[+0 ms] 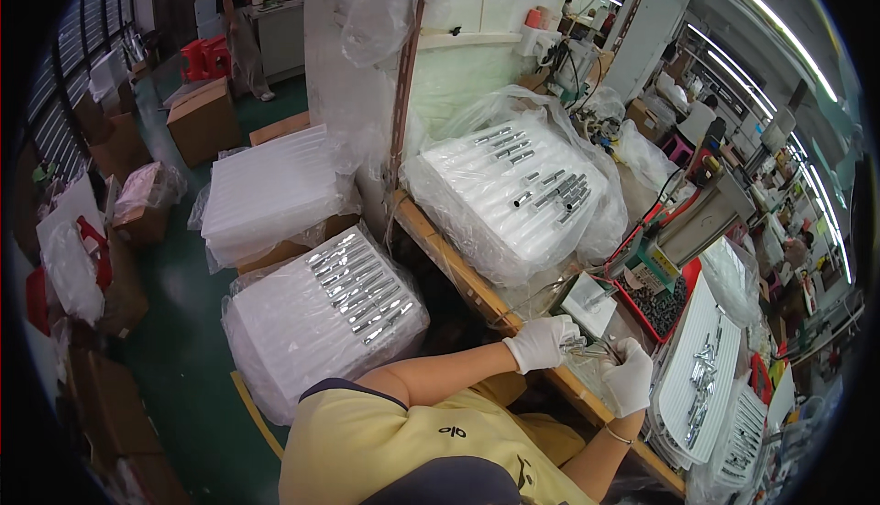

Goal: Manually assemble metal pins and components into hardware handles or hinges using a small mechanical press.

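Observation:
My left hand (543,343), in a white glove, is closed around small shiny metal pieces (576,347) over the bench edge. Close by on its right, my gloved right hand (629,378) has its fingers pinched together, facing the left. What the right fingers hold is too small to name. Just beyond the hands stands a small block with a white top (588,305). A red tray (667,314) of small dark parts lies to its right. Beside my right hand, loose silver metal tubes (704,386) lie on a stack of white ribbed trays (678,413).
A plastic-wrapped white tray stack (458,189) with metal tubes stands on the bench. Left of the bench, another stack (275,340) bears rows of tubes, with a third stack (266,193) behind. A bench machine (697,221) rises at right. A person (240,28) stands far left.

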Demonstrator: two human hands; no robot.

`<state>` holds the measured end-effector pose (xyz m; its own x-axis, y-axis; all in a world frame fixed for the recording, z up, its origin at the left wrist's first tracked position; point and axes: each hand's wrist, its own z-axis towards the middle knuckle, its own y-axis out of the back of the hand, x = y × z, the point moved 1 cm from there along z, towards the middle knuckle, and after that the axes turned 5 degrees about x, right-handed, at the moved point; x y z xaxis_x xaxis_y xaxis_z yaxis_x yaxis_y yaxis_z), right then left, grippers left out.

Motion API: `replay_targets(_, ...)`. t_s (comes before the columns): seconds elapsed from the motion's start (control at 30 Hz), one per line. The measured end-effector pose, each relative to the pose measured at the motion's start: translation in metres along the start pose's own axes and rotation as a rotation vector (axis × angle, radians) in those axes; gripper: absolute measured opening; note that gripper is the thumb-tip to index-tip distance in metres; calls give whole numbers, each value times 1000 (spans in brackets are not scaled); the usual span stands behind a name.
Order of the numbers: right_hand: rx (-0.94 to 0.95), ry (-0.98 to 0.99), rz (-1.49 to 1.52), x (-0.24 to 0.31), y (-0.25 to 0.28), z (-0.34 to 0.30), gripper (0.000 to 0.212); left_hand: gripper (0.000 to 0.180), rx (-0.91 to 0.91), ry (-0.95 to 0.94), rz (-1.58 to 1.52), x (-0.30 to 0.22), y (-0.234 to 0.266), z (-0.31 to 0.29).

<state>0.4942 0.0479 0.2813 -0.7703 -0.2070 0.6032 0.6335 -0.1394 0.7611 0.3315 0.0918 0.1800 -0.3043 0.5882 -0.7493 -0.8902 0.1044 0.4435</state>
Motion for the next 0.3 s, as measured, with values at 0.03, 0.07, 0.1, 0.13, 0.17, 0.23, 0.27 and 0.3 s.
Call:
replay_targets(0.03, 48, -21, -79, 6, 0, -1, 12, 28, 30, -7, 60, -2, 0, -3)
replay_targets(0.07, 49, -13, -83, 8, -2, -2, 12, 25, -11, -38, -22, 6, -10, -4)
replay_targets(0.1, 70, -1, -25, 9, -5, -2, 11, 25, -21, -42, -20, 3, -13, -6)
replay_targets(0.13, 94, 11, 32, 9, -9, -1, 10, 23, -1, 32, -314, 3, -15, -7)
replay_targets(0.17, 97, 24, 27, -2, -15, 1, 10, 21, 19, 103, -607, 3, -15, -7)
replay_targets(0.23, -75, -30, 167, -37, -27, 5, 10, 21, 60, 171, -647, -5, -9, -5)
replay_targets(0.27, -138, 2, 371, -38, -34, 2, 12, 21, 119, 245, -687, -10, -3, -5)
replay_targets(0.3, -94, -9, 417, -37, -37, -5, 16, 21, 102, 240, -687, -10, 0, -5)
